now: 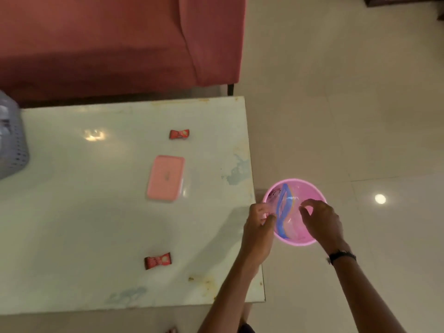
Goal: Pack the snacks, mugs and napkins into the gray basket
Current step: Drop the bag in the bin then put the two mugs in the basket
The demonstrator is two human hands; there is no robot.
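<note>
Risk: both hands work over a pink bucket [312, 240] off the surface's [96, 212] edge, so whatever comes out could drop to the floor. The left hand [258, 227] pinches something clear at the rim; the right hand [320, 219] hovers inside, fingers loosely curled, holding nothing. 2 snacks [179, 134] [157, 260] and a pink box [165, 177] lie well apart from the gray basket [13, 143] at far left.

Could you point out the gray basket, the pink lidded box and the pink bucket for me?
Gray perforated plastic basket [14, 145], head view, on its side wall.
Pink rectangular lidded box [165, 177], head view, middle of lid.
Round pink plastic bucket [310, 186], head view, far inner wall.
</note>
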